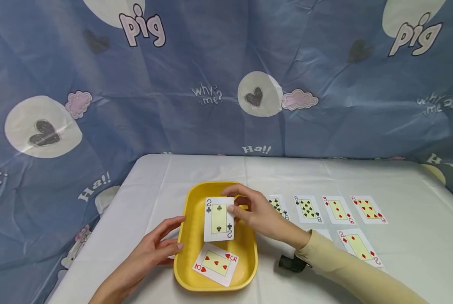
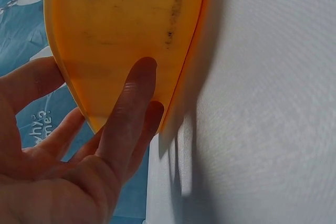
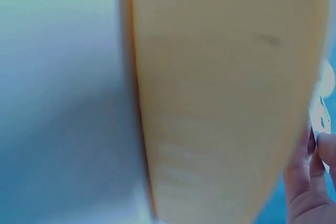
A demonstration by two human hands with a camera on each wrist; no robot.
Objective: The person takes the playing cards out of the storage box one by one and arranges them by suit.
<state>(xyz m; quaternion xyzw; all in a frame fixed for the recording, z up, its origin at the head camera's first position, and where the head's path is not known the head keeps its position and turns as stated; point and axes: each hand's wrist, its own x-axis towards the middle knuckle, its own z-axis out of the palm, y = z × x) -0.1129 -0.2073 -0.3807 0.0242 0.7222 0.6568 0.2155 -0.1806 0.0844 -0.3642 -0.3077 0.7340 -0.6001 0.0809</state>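
Note:
The right hand [image 1: 254, 211] pinches a two of clubs playing card [image 1: 218, 223] by its right edge, thumb on the face, above the yellow tray [image 1: 184, 253]. A three of hearts card [image 1: 216, 264] lies face up in the tray's near end. Beside the tray's left wall is the left hand [image 1: 150, 249], its extended fingertips touching the outside of the tray. In the left wrist view, two fingers [image 2: 131, 108] lie against the tray's outer wall. In the right wrist view the wall covers most of the picture, with part of the hand and card at the right edge.
Right of the tray, face-up cards lie in rows, among them an eight [image 1: 307, 209], a three of diamonds [image 1: 338, 210], a six of hearts [image 1: 369, 210] and a two of diamonds [image 1: 359, 247]. The forearm partly hides another card [image 1: 324, 233]. A black wrist device [image 1: 292, 264] sits under the right wrist.

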